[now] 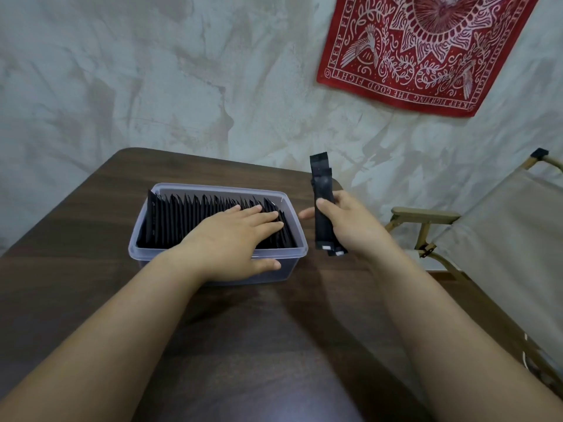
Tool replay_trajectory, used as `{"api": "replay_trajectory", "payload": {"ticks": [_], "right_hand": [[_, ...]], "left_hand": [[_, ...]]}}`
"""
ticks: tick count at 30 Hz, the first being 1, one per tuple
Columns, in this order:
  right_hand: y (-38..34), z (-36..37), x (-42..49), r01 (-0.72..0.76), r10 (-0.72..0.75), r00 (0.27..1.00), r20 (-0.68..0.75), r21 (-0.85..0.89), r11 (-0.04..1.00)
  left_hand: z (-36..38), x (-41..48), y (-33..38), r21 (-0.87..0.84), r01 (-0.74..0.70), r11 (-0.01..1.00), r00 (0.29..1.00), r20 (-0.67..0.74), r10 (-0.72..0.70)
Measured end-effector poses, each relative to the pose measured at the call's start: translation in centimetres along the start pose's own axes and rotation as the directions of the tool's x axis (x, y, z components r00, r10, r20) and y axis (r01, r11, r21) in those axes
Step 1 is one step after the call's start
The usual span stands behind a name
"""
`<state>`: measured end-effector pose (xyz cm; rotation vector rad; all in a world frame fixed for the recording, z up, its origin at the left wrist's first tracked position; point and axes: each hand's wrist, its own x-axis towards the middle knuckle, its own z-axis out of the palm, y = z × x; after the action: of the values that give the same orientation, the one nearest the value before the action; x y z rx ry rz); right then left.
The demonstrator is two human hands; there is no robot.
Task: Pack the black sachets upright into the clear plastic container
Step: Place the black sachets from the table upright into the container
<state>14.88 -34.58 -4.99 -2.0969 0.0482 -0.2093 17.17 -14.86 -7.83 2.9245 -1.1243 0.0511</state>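
Dozens of black sachets (182, 220) stand on edge in one tight row inside the clear plastic container (213, 187), their thin, pointed tops forming a jagged dark ridge that fills the box from end to end. The container is a shallow rectangular tub with rounded corners, a thick rolled rim and cloudy see-through walls. It sits on the far half of the bench (274, 330), near its far edge.

The left hand (231, 239) lies flat on the right-hand part of the row, fingers straight and together on the sachet tops, while the thumb hangs over the near rim against the outer wall. The right hand (350, 226) is raised just beside the container's right end, above the bench's far right corner. Its thumb and curled fingers clamp a few loose sachets (323, 220), held upright and slightly fanned. These are long, narrow, flat strips of matte black film, with small pale marks at their lower ends.

The bench top is dark brown with a fine wood grain and a rounded far-left corner. Behind it rises a mottled grey plaster wall (152, 86) bearing a red printed cloth (426, 50). A folding chair (502, 239) with a wooden frame and beige fabric stands off the bench's right edge.
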Motion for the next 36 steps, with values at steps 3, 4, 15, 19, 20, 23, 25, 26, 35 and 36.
{"api": "replay_trajectory", "payload": {"ticks": [3, 4, 15, 19, 20, 23, 25, 26, 35, 36], "right_hand": [[-0.7, 1.1, 2.2, -0.059, 0.07, 0.997, -0.04, 0.228, 0.972], [-0.8, 1.6, 2.9, -0.062, 0.083, 0.994, -0.071, 0.264, 0.963], [0.4, 3.5, 3.9, 0.041, -0.064, 0.992, -0.107, -0.209, 0.977], [1.0, 3.9, 3.8, -0.002, -0.024, 0.996, -0.09, -0.283, 0.959], [1.1, 3.9, 3.8, -0.003, -0.023, 0.996, -0.089, -0.279, 0.96], [1.3, 3.6, 3.2, 0.006, -0.029, 0.997, -0.078, -0.278, 0.961], [1.6, 3.3, 2.8, 0.014, -0.036, 0.997, -0.067, -0.294, 0.956], [1.8, 3.1, 2.6, 0.02, -0.041, 0.997, -0.065, -0.293, 0.956], [1.1, 2.6, 4.5, -0.033, 0.024, 0.997, -0.067, -0.139, 0.99], [0.9, 2.7, 5.0, -0.051, 0.042, 0.997, -0.062, -0.147, 0.988]], "left_hand": [[-0.1, 0.0, 0.1, 0.002, -0.001, 1.0, 1.0, 0.002, 0.001], [-0.1, 0.0, 0.2, 0.001, -0.001, 1.0, 1.0, 0.003, 0.001], [-0.1, 0.1, 0.0, -0.003, -0.009, 1.0, 1.0, 0.012, 0.009], [0.0, 0.1, 0.0, -0.004, -0.007, 1.0, 1.0, 0.013, 0.007], [0.0, 0.2, 0.0, -0.005, -0.008, 1.0, 1.0, 0.011, 0.008], [-0.1, 0.2, 0.0, -0.015, -0.009, 1.0, 1.0, 0.006, 0.009], [-0.1, 0.2, 0.0, -0.019, -0.012, 1.0, 1.0, 0.003, 0.012], [-0.1, 0.2, 0.0, -0.017, -0.015, 1.0, 1.0, 0.002, 0.015], [-0.1, 0.2, 0.0, 0.008, -0.029, 1.0, 0.999, 0.015, 0.028], [-0.1, 0.2, 0.0, 0.011, -0.029, 1.0, 0.999, 0.015, 0.028]]}}
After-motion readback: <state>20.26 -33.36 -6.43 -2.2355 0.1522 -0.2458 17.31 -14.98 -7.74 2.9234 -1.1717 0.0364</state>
